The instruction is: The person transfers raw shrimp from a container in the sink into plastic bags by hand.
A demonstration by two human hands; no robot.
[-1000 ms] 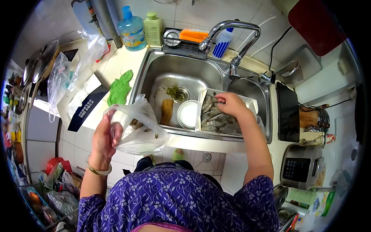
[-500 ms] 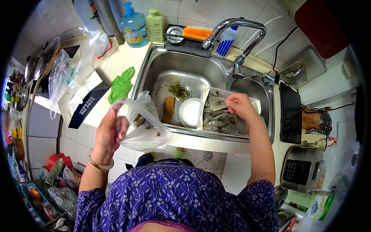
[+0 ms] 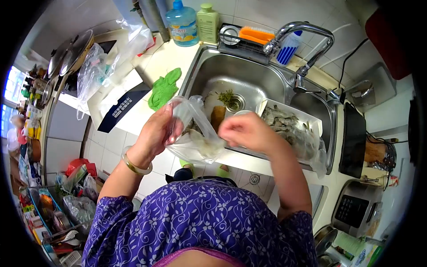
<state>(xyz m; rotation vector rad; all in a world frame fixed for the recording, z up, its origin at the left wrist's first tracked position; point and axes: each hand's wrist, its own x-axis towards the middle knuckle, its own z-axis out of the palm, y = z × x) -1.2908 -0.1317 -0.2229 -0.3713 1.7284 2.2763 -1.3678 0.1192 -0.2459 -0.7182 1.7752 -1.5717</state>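
Observation:
My left hand (image 3: pixel 159 129) grips a clear plastic bag (image 3: pixel 209 149) by its rim, in front of the sink. Greyish shrimp-like pieces show dimly through the film. Close to the bag's right side is my right hand (image 3: pixel 247 132), its fingers bent and smeared by motion, so I cannot tell whether they hold anything. Beyond it, a white box (image 3: pixel 316 123) sits over the sink's right side. Grey shrimp (image 3: pixel 279 118) lie in this box, partly under clear plastic film (image 3: pixel 307 149).
The steel sink (image 3: pixel 213 66) holds a brown piece (image 3: pixel 217 116) and green scraps (image 3: pixel 226 96) near the drain. A tap (image 3: pixel 299 80) arches over it. Left on the counter are a green cloth (image 3: pixel 164 89) and a dark-flapped carton (image 3: pixel 122 107). Bottles (image 3: pixel 182 26) stand behind.
My right hand has moved left from the shrimp box to beside the bag. My left hand still holds the bag. The camera view has shifted, and plastic film now hangs over the box's front right.

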